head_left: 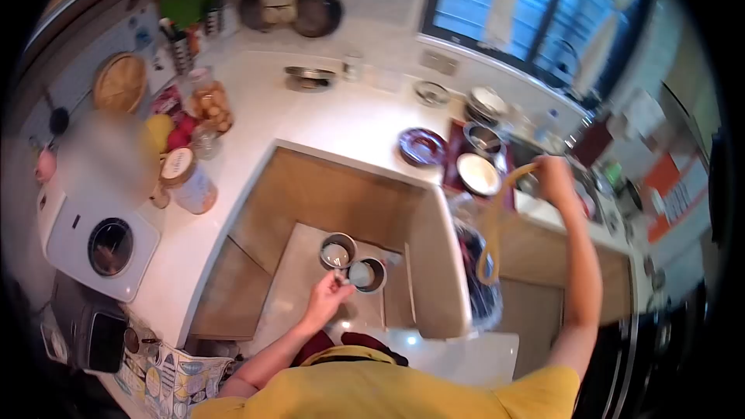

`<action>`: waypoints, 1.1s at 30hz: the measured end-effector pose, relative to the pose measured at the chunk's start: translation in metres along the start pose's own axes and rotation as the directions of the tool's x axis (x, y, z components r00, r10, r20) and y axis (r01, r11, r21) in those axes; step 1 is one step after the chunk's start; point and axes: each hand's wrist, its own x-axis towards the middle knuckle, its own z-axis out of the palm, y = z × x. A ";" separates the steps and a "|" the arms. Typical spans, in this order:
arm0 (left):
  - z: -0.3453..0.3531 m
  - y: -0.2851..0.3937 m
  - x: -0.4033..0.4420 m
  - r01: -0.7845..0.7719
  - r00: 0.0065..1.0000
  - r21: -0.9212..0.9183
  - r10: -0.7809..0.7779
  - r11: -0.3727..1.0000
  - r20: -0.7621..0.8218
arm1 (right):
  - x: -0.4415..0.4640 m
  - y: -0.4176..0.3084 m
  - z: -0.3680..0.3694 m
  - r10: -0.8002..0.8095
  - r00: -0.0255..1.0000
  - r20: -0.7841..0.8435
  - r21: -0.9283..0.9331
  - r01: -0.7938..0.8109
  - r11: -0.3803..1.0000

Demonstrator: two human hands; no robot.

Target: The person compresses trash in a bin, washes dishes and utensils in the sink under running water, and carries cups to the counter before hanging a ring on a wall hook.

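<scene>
My left hand (327, 299) is low in front of my body, its fingers closed at the handles of two metal mugs. One metal mug (353, 242) is slightly farther away; the other metal mug (379, 279) is beside it to the right. Both have something pale inside that I cannot make out. Out to the right, my right hand (552, 178) is raised near the sink side of the counter, closed on a yellow looped strap (490, 237). The strap hangs down past the counter's edge, above a dark plastic bag (479, 279).
The white counter (341, 126) bends around me. Jars (190, 186) stand on its left part, near a white appliance (101, 244). A purple dish (421, 146), a cream bowl (478, 174) and stacked pots are at the right. A panel edge (446, 264) juts out between my hands.
</scene>
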 end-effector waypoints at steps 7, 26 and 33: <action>-0.057 -0.006 0.119 -0.013 1.000 -0.124 0.014 0.992 0.012 | 0.172 -0.095 -0.019 -0.109 0.977 -0.184 0.198 0.145 0.969; -0.231 0.035 0.359 -0.062 0.967 0.237 0.117 0.970 -0.225 | 0.605 -0.303 0.339 0.090 0.959 0.270 0.963 -0.266 -0.053; -0.246 0.065 0.404 0.018 0.949 0.188 0.042 0.982 -0.311 | 0.524 -0.325 0.535 0.029 0.615 0.788 0.594 -0.747 -0.298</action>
